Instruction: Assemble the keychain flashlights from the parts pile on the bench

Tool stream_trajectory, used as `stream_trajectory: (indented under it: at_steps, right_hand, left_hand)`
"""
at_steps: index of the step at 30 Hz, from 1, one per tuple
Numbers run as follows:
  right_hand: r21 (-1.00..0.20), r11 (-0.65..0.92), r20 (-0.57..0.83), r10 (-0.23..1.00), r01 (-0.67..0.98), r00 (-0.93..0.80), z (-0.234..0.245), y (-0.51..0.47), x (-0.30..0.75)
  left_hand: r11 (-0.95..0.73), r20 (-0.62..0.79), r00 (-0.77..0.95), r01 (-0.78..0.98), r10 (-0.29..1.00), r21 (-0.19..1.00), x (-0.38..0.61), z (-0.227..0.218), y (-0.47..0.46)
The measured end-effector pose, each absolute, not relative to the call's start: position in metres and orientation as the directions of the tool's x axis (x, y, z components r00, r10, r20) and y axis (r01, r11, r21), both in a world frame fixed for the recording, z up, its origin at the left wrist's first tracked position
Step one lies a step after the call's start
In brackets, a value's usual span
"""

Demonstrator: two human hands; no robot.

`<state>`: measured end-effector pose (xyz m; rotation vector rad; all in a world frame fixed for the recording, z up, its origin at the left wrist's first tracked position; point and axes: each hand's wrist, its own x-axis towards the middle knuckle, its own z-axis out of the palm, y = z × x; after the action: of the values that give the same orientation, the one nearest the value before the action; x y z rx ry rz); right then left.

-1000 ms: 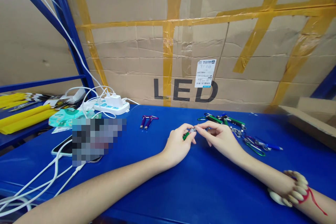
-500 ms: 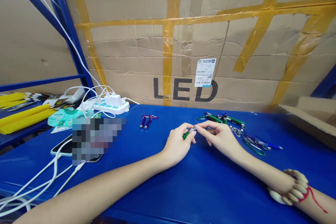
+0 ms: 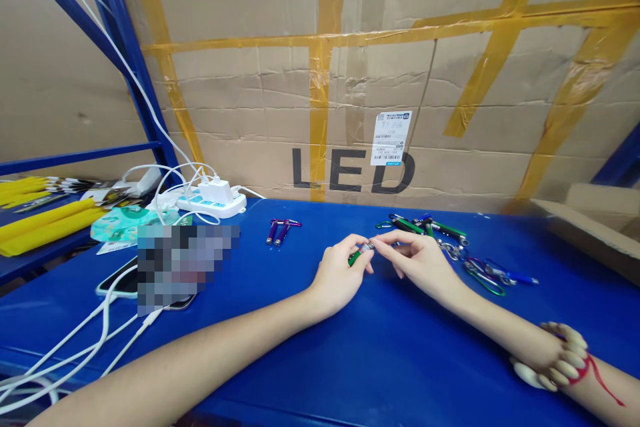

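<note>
My left hand (image 3: 341,271) grips a small green keychain flashlight (image 3: 356,256) by its body, just above the blue table (image 3: 310,347). My right hand (image 3: 419,259) pinches the silver end of the same flashlight with thumb and forefinger. A pile of green, blue and purple keychain flashlights with carabiners (image 3: 453,243) lies just right of my right hand. Two purple flashlights (image 3: 279,231) lie apart to the left of my hands.
A taped cardboard box marked LED (image 3: 350,80) stands along the table's back edge. A white power strip with cables (image 3: 213,200), a phone (image 3: 123,280) and yellow items on a shelf (image 3: 45,217) are at the left. An open carton (image 3: 590,227) sits at the right.
</note>
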<state>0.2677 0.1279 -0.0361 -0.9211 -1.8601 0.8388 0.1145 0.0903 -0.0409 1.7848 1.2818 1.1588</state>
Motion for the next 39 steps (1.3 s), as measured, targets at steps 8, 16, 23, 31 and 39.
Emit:
stream_trajectory:
  at_steps: [8,16,23,31,39]
  right_hand:
    - [-0.822,0.498,0.396,0.848,0.277,-0.351,-0.0367,0.1286,0.2679]
    - [-0.817,0.501,0.392,0.846,0.285,-0.362,-0.0384,0.1298,0.2688]
    - [-0.816,0.504,0.397,0.844,0.281,-0.36,-0.0374,0.1292,0.2687]
    - [-0.819,0.501,0.389,0.843,0.28,-0.371,-0.0394,0.1304,0.2701]
    - [-0.819,0.503,0.392,0.841,0.276,-0.372,-0.0371,0.1294,0.2688]
  left_hand:
    - [-0.31,0.28,0.132,0.375,0.951,0.874,0.1153,-0.0421,0.0901]
    - [-0.307,0.277,0.133,0.367,0.952,0.878,0.1144,-0.0425,0.0909]
    - [-0.31,0.278,0.138,0.363,0.951,0.879,0.1148,-0.0423,0.0907]
    - [-0.302,0.271,0.137,0.352,0.953,0.886,0.1148,-0.0419,0.0904]
    - [-0.305,0.274,0.137,0.351,0.952,0.885,0.1147,-0.0417,0.0915]
